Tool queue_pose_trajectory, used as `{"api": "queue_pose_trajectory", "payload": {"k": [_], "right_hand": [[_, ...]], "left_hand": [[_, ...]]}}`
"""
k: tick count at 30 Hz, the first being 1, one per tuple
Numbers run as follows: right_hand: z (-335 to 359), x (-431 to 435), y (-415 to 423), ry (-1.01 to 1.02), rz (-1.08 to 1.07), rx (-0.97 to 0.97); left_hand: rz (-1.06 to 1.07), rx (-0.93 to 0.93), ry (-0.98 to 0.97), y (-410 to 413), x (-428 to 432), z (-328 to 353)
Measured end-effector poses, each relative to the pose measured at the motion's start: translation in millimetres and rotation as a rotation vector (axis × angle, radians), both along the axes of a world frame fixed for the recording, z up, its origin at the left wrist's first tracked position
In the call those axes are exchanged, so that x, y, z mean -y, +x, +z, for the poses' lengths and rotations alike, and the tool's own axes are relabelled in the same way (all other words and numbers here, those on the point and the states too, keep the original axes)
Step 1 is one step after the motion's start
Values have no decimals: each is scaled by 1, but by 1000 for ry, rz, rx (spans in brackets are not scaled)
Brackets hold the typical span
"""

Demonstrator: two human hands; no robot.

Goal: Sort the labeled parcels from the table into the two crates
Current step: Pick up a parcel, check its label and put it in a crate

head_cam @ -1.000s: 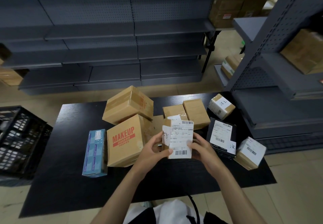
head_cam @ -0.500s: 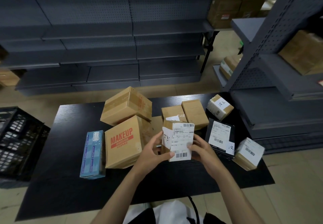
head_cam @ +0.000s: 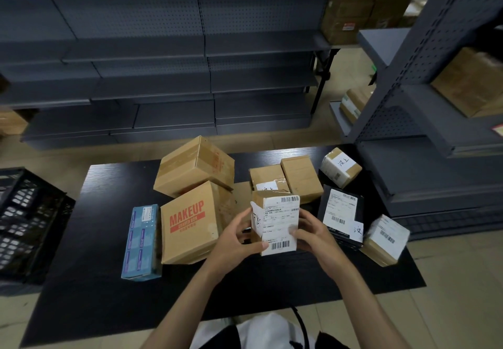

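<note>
- the small parcel [head_cam: 275, 223] is off the table [head_cam: 109, 280], held upright over its near middle, with the white shipping label facing the camera and a handwritten tag on its left side
- the left hand [head_cam: 236, 239] holds the parcel's left side, thumb curled onto the lower front edge by the barcode; its fingers go behind and are hidden
- the right hand [head_cam: 315, 237] holds the right side, thumb on the label's right edge, the other fingers wrapped round the back
- this looks like the label being read, to choose a crate
- it is a taped cardboard carton, so probably stiff; it seems light, as thumbs and fingers alone carry it
- the paper label appears to run past the bottom edge, a poor place to pinch; the two cardboard sides are the better hold, and one hand across them should be enough
- glossy tape on top may be a little slippery
- a black crate [head_cam: 24, 220] stands beyond the table's left end; a second crate is not in view
- left of the hands on the table: a makeup box [head_cam: 190, 220], a blue box [head_cam: 141, 242] just beside it, and a big brown box [head_cam: 194, 166] behind
- right of the hands: a black parcel [head_cam: 341, 215] and a white-labelled parcel [head_cam: 386, 239] at the near right edge
- farther off, two brown boxes [head_cam: 300, 178] lie side by side
</note>
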State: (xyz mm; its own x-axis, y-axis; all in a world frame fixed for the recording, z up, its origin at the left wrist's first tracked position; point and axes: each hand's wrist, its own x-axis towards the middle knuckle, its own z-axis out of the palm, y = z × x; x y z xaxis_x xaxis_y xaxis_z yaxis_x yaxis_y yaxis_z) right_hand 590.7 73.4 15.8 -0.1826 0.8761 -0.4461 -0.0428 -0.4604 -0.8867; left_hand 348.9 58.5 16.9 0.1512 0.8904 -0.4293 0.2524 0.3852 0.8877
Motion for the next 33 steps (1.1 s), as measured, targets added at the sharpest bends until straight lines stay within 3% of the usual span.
{"api": "queue_pose_trajectory", "payload": {"k": [33], "right_hand": [[9,7,-12,-14,31,46]], "left_hand": [[68,58,16,2,8,19]]}}
